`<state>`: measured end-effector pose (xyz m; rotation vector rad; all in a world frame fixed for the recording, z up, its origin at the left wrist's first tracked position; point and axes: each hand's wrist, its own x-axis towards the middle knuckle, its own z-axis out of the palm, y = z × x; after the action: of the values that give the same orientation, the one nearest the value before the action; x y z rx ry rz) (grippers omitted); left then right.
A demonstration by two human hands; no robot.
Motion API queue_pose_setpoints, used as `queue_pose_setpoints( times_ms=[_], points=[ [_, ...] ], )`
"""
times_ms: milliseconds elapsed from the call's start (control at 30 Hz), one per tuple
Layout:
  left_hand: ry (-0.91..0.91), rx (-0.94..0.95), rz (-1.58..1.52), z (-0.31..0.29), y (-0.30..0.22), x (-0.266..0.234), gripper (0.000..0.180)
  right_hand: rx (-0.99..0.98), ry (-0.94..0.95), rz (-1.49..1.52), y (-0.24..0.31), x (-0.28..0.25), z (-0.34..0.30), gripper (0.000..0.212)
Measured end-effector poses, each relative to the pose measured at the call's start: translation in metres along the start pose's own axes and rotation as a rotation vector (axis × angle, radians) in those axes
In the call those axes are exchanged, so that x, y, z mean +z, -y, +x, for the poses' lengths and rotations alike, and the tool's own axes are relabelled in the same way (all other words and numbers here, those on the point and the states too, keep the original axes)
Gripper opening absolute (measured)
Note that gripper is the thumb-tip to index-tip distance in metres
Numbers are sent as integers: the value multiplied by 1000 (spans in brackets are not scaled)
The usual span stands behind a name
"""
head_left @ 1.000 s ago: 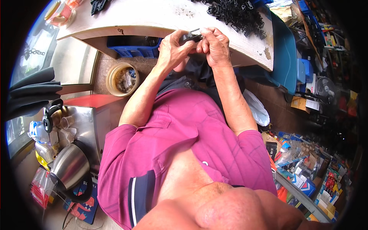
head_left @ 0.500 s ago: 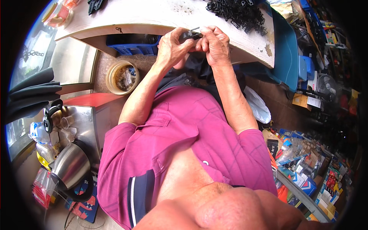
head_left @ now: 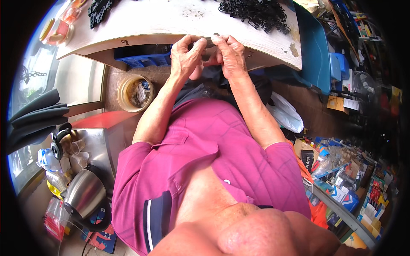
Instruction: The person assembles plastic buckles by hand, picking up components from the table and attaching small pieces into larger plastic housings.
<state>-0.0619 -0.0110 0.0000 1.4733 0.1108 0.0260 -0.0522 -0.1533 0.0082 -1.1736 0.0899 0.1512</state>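
Note:
My left hand (head_left: pixel 186 57) and my right hand (head_left: pixel 231 55) meet in front of the table's near edge, fingers bent and thumbs pressed inward. Between them is a small dark part (head_left: pixel 209 43), mostly covered by the fingers; its exact kind does not show. Each hand seems to pinch one end of it. Beyond my right hand, a tangled heap of small black clip-like pieces (head_left: pixel 258 15) lies on the pale tabletop (head_left: pixel 171 19). Farther left on the table is a smaller bunch of black slotted pieces (head_left: pixel 99 13).
Under the table sits a blue crate (head_left: pixel 147 61). A round bin (head_left: pixel 123 94) with scraps stands on the floor at left, near a steel kettle (head_left: pixel 85 192). A jar (head_left: pixel 54 32) is at the table's left end, a teal chair-like shell (head_left: pixel 316 55) at its right.
Both hands have shifted slightly left and turned. The dark part, with a thin end that stuck out before, is now mostly covered by the fingers. The whole view has moved a little.

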Motion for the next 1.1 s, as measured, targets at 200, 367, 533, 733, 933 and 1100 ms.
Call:
queue_pose_setpoints(
  times_ms=[200, 367, 533, 733, 933, 1100],
  points=[
    [-8, 71, -45, -2, 3, 3, 15, 100, -29, -110, 2, -5, -7, 32],
    [102, -38, -234, -10, -2, 11, 13, -40, -38, -30, -11, -9, -12, 25],
    [138, -60, -302, -7, 4, 16, 13, -39, -44, -18, -8, -13, -13, 23],
    [250, -89, -365, -9, 11, 24, 20, 41, -91, -36, 3, -25, -20, 26],
    [255, 32, -169, -11, 14, 37, 27, -25, -113, 123, 25, -67, -15, 29],
    [152, 674, 481, 8, -3, 58, 27, -169, -311, 105, 76, -127, 1, 47]
  ],
)
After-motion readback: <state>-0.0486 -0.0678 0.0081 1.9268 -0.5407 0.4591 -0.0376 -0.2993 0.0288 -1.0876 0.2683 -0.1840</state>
